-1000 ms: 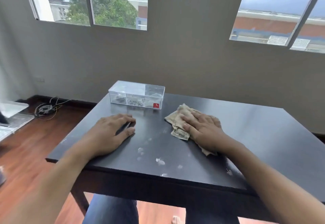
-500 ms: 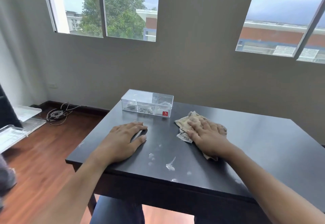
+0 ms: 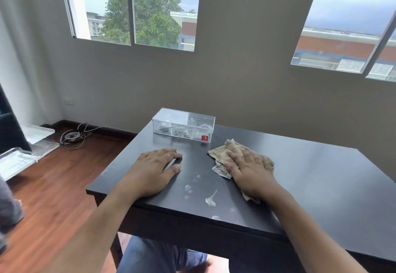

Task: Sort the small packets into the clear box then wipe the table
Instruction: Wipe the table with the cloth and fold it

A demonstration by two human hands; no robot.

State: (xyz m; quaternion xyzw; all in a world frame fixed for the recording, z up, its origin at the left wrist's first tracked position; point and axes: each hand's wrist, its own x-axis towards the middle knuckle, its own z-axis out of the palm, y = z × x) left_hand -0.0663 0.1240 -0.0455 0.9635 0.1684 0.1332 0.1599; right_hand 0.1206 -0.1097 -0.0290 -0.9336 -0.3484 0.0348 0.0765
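Observation:
A clear box point(image 3: 183, 125) with a red label stands at the far edge of the dark table point(image 3: 321, 187); small packets lie inside its compartments. My right hand point(image 3: 249, 169) lies flat, palm down, pressing a crumpled beige cloth point(image 3: 222, 154) onto the tabletop right of centre. My left hand point(image 3: 155, 169) rests flat on the table to the left, fingers slightly apart, holding nothing. Between my hands, white smudges point(image 3: 210, 199) mark the surface near the front edge.
The table's left edge drops to a wooden floor point(image 3: 53, 197). A coil of cables point(image 3: 72, 136) lies by the wall, and clear plastic trays point(image 3: 23, 154) sit at the far left. A grey wall with windows stands behind the table.
The view has shifted left and tilted up, so the table sits lower and further right in frame. Both hands keep their places on the table; the cloth stays under my right hand.

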